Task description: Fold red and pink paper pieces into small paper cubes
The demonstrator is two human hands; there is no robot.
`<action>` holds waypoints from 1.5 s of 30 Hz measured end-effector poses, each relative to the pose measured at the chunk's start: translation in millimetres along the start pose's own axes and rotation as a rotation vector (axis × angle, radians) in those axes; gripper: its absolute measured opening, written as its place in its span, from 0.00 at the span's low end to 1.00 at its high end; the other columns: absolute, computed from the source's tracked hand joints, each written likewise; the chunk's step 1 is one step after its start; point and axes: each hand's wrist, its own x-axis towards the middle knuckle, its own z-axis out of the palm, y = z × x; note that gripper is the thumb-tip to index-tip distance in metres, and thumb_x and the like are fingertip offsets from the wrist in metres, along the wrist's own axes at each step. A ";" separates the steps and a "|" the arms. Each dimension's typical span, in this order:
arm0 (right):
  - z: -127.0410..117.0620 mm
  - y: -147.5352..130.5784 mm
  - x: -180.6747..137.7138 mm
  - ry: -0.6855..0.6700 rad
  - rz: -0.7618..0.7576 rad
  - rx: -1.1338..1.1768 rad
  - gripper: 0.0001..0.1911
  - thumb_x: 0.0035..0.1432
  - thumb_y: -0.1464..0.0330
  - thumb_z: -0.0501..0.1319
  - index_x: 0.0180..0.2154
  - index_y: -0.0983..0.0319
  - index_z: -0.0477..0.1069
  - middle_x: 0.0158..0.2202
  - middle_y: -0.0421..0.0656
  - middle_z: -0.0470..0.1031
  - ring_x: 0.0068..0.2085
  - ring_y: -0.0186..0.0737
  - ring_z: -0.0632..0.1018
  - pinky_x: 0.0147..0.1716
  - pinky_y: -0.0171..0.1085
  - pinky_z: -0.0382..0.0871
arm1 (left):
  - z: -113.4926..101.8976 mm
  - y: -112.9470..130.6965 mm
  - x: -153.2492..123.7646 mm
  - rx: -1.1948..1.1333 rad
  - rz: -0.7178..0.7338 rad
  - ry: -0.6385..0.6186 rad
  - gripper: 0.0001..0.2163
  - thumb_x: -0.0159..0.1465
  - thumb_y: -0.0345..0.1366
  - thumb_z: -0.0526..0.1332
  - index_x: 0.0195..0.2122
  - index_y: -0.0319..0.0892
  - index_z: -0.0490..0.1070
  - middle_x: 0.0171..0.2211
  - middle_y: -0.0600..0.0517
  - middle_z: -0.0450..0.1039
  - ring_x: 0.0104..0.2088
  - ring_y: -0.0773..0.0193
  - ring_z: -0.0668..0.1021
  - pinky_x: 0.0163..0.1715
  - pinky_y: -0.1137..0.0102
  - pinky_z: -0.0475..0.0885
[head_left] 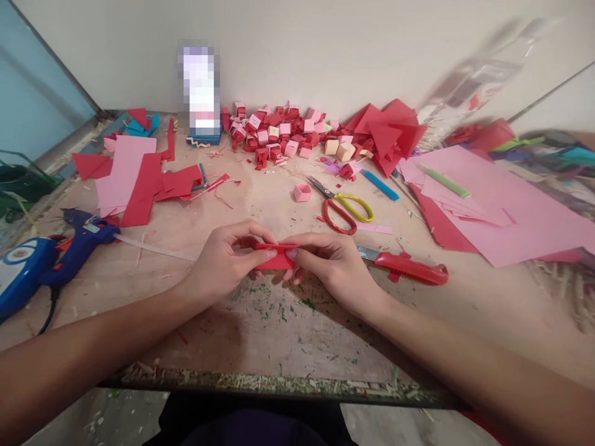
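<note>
A small folded piece of red paper [275, 255] is held just above the worn wooden table [260, 322], pinched from both sides. My left hand [230, 255] grips its left end with thumb and fingers closed. My right hand [332, 263] grips the right end in the same way. A single pink paper cube [302, 192] sits beyond my hands, and a heap of red and pink paper cubes [279, 133] lies along the back wall.
A blue glue gun [79, 243] lies at left with a glue stick poking out. Red-and-yellow scissors [341, 207] and a red utility knife [409, 266] lie at right. Pink and red paper sheets [493, 204] cover the right side, more sheets [134, 176] the left.
</note>
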 end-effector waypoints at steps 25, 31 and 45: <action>-2.4 2.1 1.8 0.028 0.012 0.017 0.06 0.56 0.66 0.73 0.35 0.61 0.86 0.25 0.41 0.82 0.25 0.34 0.80 0.26 0.30 0.74 | -1.6 7.0 1.2 -0.057 0.026 -0.003 0.09 0.62 0.37 0.70 0.41 0.40 0.77 0.37 0.51 0.82 0.32 0.64 0.83 0.31 0.70 0.82; -2.3 0.0 1.4 0.047 0.005 0.026 0.05 0.57 0.67 0.72 0.33 0.62 0.85 0.23 0.41 0.80 0.22 0.33 0.78 0.24 0.30 0.72 | -3.3 1.1 3.1 0.021 0.036 0.050 0.04 0.62 0.35 0.70 0.36 0.40 0.80 0.31 0.52 0.80 0.28 0.66 0.81 0.28 0.74 0.80; -4.0 2.7 0.8 0.033 -0.014 0.034 0.04 0.57 0.71 0.70 0.33 0.62 0.85 0.24 0.40 0.80 0.23 0.32 0.79 0.25 0.28 0.74 | -3.3 6.6 0.7 -0.057 0.099 0.030 0.07 0.61 0.34 0.69 0.40 0.41 0.79 0.36 0.53 0.80 0.34 0.66 0.80 0.36 0.72 0.78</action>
